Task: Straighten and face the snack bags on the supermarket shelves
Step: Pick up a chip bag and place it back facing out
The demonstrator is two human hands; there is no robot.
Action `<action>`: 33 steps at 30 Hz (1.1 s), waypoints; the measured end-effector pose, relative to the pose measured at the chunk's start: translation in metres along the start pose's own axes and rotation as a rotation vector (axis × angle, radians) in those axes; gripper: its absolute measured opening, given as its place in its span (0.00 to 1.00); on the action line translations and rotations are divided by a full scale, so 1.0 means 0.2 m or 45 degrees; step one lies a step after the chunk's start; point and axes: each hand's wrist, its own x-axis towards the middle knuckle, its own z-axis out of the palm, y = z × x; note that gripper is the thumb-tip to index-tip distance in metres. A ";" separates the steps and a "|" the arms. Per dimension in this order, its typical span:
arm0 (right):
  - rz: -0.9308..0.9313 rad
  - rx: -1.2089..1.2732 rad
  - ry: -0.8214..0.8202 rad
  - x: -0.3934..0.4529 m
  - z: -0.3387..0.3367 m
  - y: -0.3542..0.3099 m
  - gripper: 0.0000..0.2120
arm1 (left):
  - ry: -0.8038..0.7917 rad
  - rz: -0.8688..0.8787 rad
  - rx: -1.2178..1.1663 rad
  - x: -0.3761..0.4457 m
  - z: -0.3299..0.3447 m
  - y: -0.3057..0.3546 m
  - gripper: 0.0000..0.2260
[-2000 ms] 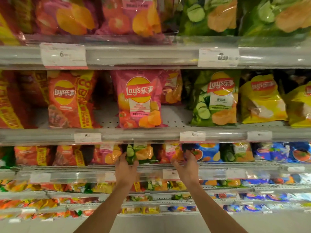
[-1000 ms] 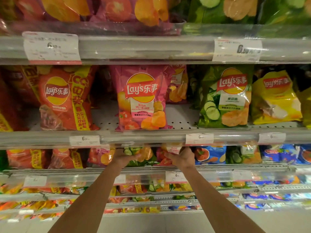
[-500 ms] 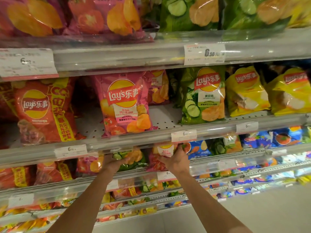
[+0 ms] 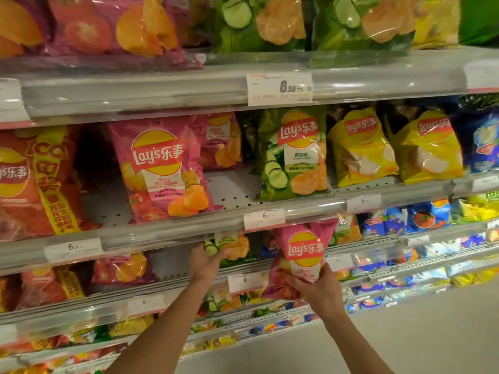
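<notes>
My right hand (image 4: 320,288) grips the lower part of a pink Lay's bag (image 4: 302,255), held upright in front of the third shelf's edge with its logo facing me. My left hand (image 4: 205,261) reaches under the middle shelf rail and holds a green cucumber bag (image 4: 232,247) that stands on the third shelf. On the middle shelf above stand a larger pink bag (image 4: 159,168), a green cucumber bag (image 4: 294,155) and two yellow bags (image 4: 361,147).
A red bag (image 4: 32,182) fills the left of the middle shelf. Blue bags (image 4: 405,220) sit on the third shelf to the right. Price tags (image 4: 279,89) line the clear shelf rails. Lower shelves hold small packs, and grey floor (image 4: 405,333) lies at the lower right.
My right hand has pulled the pink bag out from the third shelf and down into the open. My left hand stays on the green bag. The view has swung left and closer.
</notes>
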 end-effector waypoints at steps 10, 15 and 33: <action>0.014 -0.032 -0.058 0.02 -0.10 0.12 0.35 | 0.169 0.102 0.351 -0.07 0.23 0.06 0.19; -0.054 -0.043 -0.136 0.01 -0.08 0.13 0.35 | 0.142 0.096 0.450 -0.08 0.26 0.03 0.18; -0.175 -0.031 -0.423 -0.21 0.33 -0.23 0.33 | 0.205 0.489 1.069 -0.27 -0.37 -0.20 0.22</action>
